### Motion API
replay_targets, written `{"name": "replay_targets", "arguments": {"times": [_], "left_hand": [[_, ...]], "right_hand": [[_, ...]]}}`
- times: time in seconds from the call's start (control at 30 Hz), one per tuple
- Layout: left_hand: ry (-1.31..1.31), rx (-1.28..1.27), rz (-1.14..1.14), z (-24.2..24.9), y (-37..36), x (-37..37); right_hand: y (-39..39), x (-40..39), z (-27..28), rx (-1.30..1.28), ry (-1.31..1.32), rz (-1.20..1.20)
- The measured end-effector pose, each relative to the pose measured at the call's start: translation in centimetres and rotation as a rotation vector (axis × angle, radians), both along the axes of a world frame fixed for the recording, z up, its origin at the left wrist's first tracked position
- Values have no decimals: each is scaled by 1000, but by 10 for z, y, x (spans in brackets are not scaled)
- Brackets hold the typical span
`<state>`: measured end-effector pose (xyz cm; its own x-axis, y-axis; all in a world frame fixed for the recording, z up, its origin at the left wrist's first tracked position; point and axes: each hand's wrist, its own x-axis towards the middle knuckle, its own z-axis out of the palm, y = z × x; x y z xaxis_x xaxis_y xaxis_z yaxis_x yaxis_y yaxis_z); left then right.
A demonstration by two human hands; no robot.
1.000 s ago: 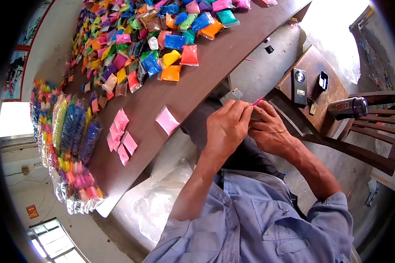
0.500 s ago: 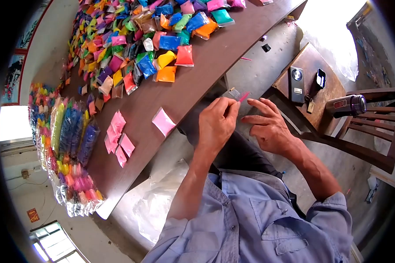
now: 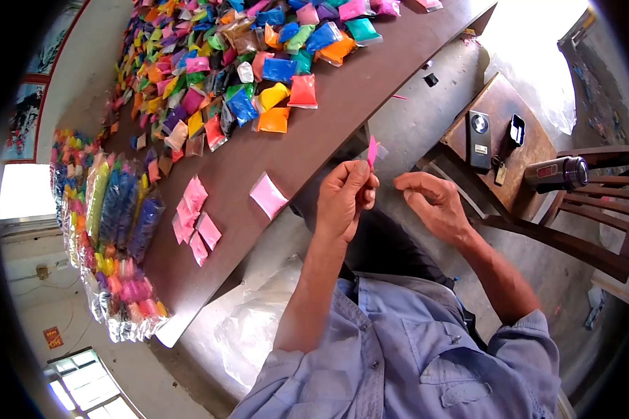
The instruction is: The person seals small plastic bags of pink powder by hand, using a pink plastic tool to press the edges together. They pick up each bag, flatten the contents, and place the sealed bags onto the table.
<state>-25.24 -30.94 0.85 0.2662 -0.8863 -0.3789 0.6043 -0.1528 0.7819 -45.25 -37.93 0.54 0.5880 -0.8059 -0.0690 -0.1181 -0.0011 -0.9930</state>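
Observation:
My left hand (image 3: 346, 199) is closed, thumb against fingers, on a small bright pink packet (image 3: 372, 151) that sticks up above the fingertips, seen nearly edge-on. A faint bit of clear film shows beside it. My right hand (image 3: 437, 204) is a short way to the right, fingers loosely bent and thumb apart, with nothing visible in it and not touching the packet. On the table to the left lies a single light pink packet (image 3: 268, 195). Farther left, several pink packets (image 3: 192, 209) lie in a small group.
A large heap of coloured packets (image 3: 258, 77) covers the far part of the brown table (image 3: 314, 143). Bundled clear bags (image 3: 108, 209) stand along its left side. To the right are a wooden stool (image 3: 496, 98) holding a black device (image 3: 479, 140), a flask (image 3: 555, 173) and a chair (image 3: 594, 241).
My left hand has turned, and the pink packet now points more upright. My right hand has drawn slightly away, its spread fingers now more bent. The view has shifted a little.

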Motion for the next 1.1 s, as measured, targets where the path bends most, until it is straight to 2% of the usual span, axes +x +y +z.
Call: {"name": "replay_targets", "arguments": {"times": [0.07,0.13,0.17,0.33,0.47,0.6,0.7,0.77,0.8,0.87,0.93,1.0,1.03,1.1], "left_hand": [[54,-18,10,-1,0,1],[162,-33,10,-3,1,3],[159,-31,12,-5,2,4],[366,-192,-44,-5,8,8],[495,-263,-41,0,13,8],[504,-271,-31,2,16,8],[435,-264,-32,4,18,7],[102,-125,5,11,21,3],[105,-124,6,15,21,1],[-229,-89,41,26,21,-4],[-293,-72,52,33,21,-6],[-544,-135,20,34,21,-8],[-541,-135,19,36,20,-8],[-722,-113,-29,38,19,-9]], "right_hand": [[0,5,-3,39,-7,-14],[-1,11,-5,-433,76,-22],[0,13,-5,-432,74,-21],[3,18,17,-856,99,60],[9,20,27,-850,92,106],[9,21,34,-797,33,178],[6,20,40,-707,-26,211],[5,18,42,-652,-45,235],[5,16,41,-569,-65,251],[2,12,40,-483,-79,267],[-2,9,39,-377,-145,363],[-2,7,41,-341,-157,373],[-2,6,42,-307,-172,381],[-2,3,42,-301,-164,390]]}}
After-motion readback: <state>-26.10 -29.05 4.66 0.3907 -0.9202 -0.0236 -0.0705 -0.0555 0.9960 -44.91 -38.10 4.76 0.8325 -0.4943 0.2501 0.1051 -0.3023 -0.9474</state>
